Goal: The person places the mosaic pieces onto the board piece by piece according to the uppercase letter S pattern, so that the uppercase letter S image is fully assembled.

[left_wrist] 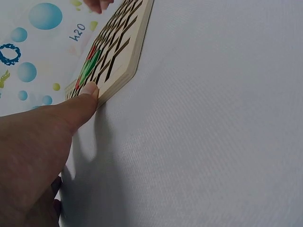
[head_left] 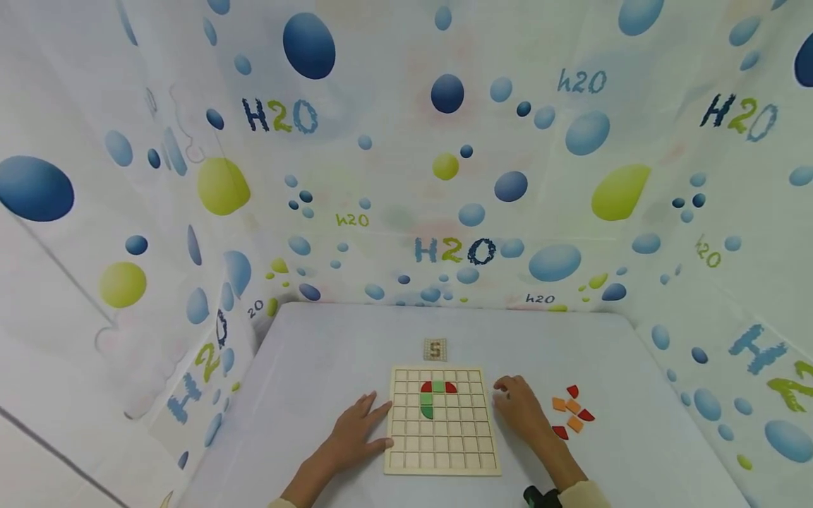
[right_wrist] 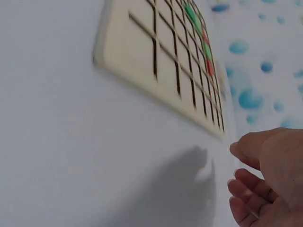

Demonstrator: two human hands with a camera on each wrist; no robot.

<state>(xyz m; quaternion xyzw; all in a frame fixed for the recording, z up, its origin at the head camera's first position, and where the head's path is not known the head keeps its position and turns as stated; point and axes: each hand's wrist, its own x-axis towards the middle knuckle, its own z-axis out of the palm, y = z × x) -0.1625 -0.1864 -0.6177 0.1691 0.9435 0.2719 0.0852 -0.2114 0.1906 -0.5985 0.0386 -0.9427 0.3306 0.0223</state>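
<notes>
A pale wooden grid board (head_left: 444, 444) lies flat on the table. In its upper cells sit two red quarter-round pieces (head_left: 451, 387), two green squares (head_left: 426, 399) and a green quarter-round piece (head_left: 428, 412). My left hand (head_left: 356, 434) rests at the board's left edge with fingers spread, and its thumb (left_wrist: 90, 92) touches the rim in the left wrist view. Just off the right edge, my right hand (head_left: 519, 408) hovers with loosely bent fingers. Nothing shows between those fingers (right_wrist: 248, 189) in the right wrist view.
Right of my right hand lie loose orange squares (head_left: 574, 424) and red quarter-round pieces (head_left: 586, 415). A small patterned card (head_left: 435, 349) lies beyond the board. A dark object (head_left: 540, 497) is by my right wrist. Printed curtains (head_left: 394, 176) enclose the white table (head_left: 317, 353).
</notes>
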